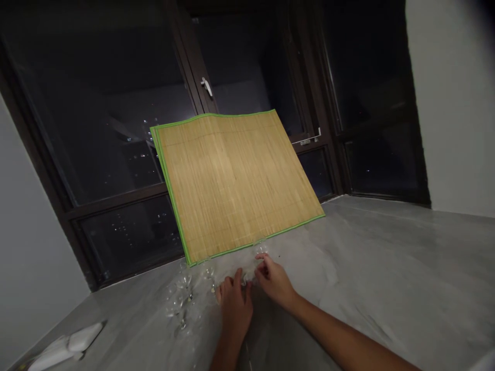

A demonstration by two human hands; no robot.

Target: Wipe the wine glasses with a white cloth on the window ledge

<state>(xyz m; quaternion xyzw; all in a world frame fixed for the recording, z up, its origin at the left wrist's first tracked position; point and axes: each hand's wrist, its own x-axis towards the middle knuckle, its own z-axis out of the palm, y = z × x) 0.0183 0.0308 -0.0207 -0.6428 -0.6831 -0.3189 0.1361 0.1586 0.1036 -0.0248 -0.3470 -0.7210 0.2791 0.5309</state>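
My left hand is low over the grey surface, its fingers curled and its thumb bent inward. Beside it, to the right, my right hand has its thumb and forefinger drawn together. A small clear, shiny object shows between the two hands, too faint to name. Just beyond my right fingertips stands a clear glass. Left of my left hand are several small stemmed glasses, among them one upright glass by the mat's edge and another glass nearer me.
A bamboo mat with green edging leans upright against the dark window. A white wrapped bundle lies at the lower left on the grey marbled surface. Walls close off both sides.
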